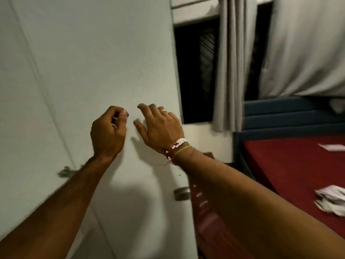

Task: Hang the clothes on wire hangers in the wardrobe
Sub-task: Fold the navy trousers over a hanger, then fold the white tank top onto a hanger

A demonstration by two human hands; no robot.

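**A:** Where are the hands?

**B:** Both are raised in front of the pale wardrobe door (84,62), side by side and a little apart. The right hand (160,128) is spread, with straight fingers reaching towards the door panel and nothing in it. It has a ring (164,110) on one finger and beaded bracelets (177,146) at the wrist.

**A:** And the left?

**B:** The left hand (107,131) is curled into a loose fist, thumb against the fingertips. Something thin glints between the fingers. I cannot tell whether it is a small thing being pinched or only a ring.

**A:** Where are the clothes?

**B:** A crumpled white bundle of clothes (330,201) lies on the red sheet of the bed (280,165). It is well away from the bed edge that runs beside the wardrobe, and far from the blue headboard (289,113). A flat white piece (334,147) lies nearer the headboard, too blurred to name.

**A:** Anything on the door?

**B:** A blurred metal handle (64,171) shows just behind the left forearm, and a round metal lock (182,193) sits at the door's right edge. Grey curtains (231,62) hang over a dark window beyond.
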